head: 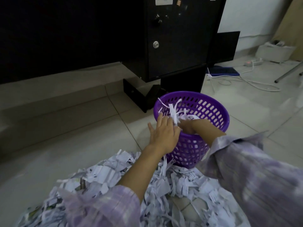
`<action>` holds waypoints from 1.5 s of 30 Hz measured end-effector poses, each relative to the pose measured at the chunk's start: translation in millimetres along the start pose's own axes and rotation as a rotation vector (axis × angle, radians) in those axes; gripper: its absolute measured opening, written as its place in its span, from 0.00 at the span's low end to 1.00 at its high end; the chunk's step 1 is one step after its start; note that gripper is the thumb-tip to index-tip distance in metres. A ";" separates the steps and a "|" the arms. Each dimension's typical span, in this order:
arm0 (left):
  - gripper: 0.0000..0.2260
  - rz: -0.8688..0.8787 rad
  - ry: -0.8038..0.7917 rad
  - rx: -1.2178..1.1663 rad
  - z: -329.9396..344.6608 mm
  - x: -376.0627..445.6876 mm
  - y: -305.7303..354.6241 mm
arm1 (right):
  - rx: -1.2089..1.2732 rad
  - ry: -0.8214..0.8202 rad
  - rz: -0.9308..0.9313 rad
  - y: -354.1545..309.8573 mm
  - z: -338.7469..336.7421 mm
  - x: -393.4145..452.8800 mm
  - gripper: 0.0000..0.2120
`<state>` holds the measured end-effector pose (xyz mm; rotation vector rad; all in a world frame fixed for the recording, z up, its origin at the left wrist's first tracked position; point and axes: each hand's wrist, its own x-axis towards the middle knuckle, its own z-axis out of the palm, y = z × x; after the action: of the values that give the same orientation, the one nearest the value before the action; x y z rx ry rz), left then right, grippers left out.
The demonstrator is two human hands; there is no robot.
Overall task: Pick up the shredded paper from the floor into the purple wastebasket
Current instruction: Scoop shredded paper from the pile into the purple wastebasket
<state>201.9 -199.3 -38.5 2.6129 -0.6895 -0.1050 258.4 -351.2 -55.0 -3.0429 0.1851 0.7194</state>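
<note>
The purple wastebasket [211,110] stands on the tiled floor, tilted slightly toward me, with some white strips inside. A large pile of shredded paper [164,185] covers the floor in front of it, reaching its base. My left hand [162,135] lies with straight fingers against the basket's near left rim, touching a bunch of paper strips [173,113] that stick up over the rim. My right hand [191,126] reaches over the near rim into the basket, its fingers curled around that bunch of strips; the fingertips are hidden inside.
A black cabinet [172,46] with a lock stands just behind the basket, its foot bracket [139,97] on the floor to the left. White cables [255,82], a power strip [253,62] and a white box [275,52] lie at the far right.
</note>
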 end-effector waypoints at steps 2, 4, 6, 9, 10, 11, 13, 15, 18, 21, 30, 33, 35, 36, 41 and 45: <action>0.21 0.000 0.002 0.009 0.2 -0.4 0.1 | -0.040 -0.052 0.033 -0.5 -2.1 5.3 0.26; 0.22 -0.002 0.001 0.021 1.0 -0.5 -0.7 | -0.075 -0.100 0.035 -1.9 -2.5 19.0 0.25; 0.22 0.005 0.003 0.025 2.1 0.3 -1.2 | -0.160 -0.174 0.030 -2.1 -1.2 31.6 0.29; 0.21 0.005 0.015 0.017 3.5 1.3 -3.0 | -0.211 -0.229 0.112 -7.3 -0.4 37.2 0.29; 0.21 0.004 0.016 0.014 3.6 1.2 -2.9 | -0.219 -0.236 0.124 -7.9 1.6 39.2 0.26; 0.21 0.003 0.013 0.016 4.2 1.9 -3.3 | -0.236 -0.246 0.125 -10.3 -0.2 35.4 0.24; 0.22 -0.004 -0.002 0.026 4.5 2.1 -3.7 | -0.252 -0.262 0.128 -9.7 2.8 39.2 0.24; 0.22 -0.012 -0.021 0.023 3.9 2.3 -3.2 | -0.240 -0.247 0.126 -6.8 7.2 42.7 0.28; 0.21 -0.016 -0.024 0.016 0.7 2.3 -1.3 | -0.183 -0.133 0.052 -6.7 5.5 36.2 0.29; 0.21 -0.021 -0.041 0.030 -1.0 3.8 -0.6 | -0.187 -0.063 -0.077 -12.4 -6.3 15.5 0.28; 0.18 0.019 -0.053 0.050 -14.0 9.5 -5.0 | 0.055 -0.029 -0.152 0.1 -62.0 -52.9 0.23; 0.16 0.028 0.017 0.033 -30.5 8.3 -5.9 | 0.119 0.161 -0.148 7.8 -69.5 -68.3 0.19; 0.16 0.032 0.066 0.012 -43.3 2.9 -6.6 | 0.161 0.339 -0.137 9.0 -71.9 -76.6 0.17; 0.15 0.034 0.084 0.005 -49.5 -0.8 -7.5 | 0.200 0.405 -0.131 8.2 -73.1 -82.7 0.16; 0.13 0.028 0.151 0.024 -74.8 -35.7 -20.8 | 0.313 0.524 -0.133 -9.5 -72.9 -120.9 0.14; 0.12 -0.025 0.139 0.031 -84.4 -75.9 -37.6 | 0.366 0.546 -0.150 -40.4 -60.9 -157.9 0.15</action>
<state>167.8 -100.1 18.9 2.6293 -0.6138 0.0800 150.1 -295.5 69.3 -2.7745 0.0755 -0.1534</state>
